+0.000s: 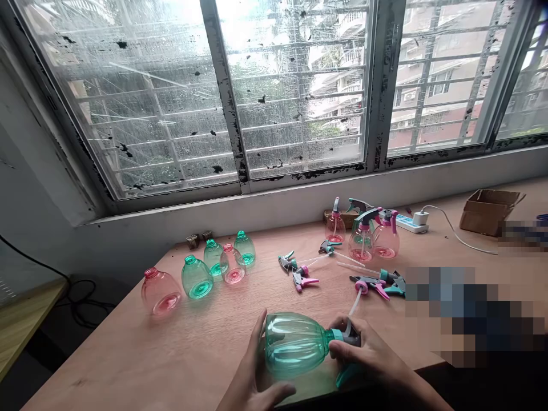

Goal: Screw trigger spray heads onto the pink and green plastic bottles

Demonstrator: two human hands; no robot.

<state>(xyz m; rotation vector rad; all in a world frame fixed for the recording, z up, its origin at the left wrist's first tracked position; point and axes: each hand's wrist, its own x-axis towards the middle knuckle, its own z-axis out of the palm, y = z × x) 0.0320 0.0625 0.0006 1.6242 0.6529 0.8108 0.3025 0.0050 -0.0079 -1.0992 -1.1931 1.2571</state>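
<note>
While one end is gripped, the other is framed

As I watch from my end, the translucent green ribbed plastic spray bottle point(295, 345) is tipped onto its side at the near edge of the wood-toned worktop point(180, 354); whether it rests there, I cannot tell. Right hand point(370, 345): fingers and thumb pinching around the teal plastic collar point(335, 335), likely for control of the neck. Left hand point(253, 374): thumb and fingers spread wide about the base, probably to steady it; firmness of contact unclear. Loose grey, teal and pink trigger heads point(299, 281) lie beyond, handy for reaching, I judge. Headless pink and green bottles point(197, 278) stand upright at left, well apart from trigger-topped bottles point(386, 242) at back right; perhaps that keeps the two kinds unmixed.
</note>
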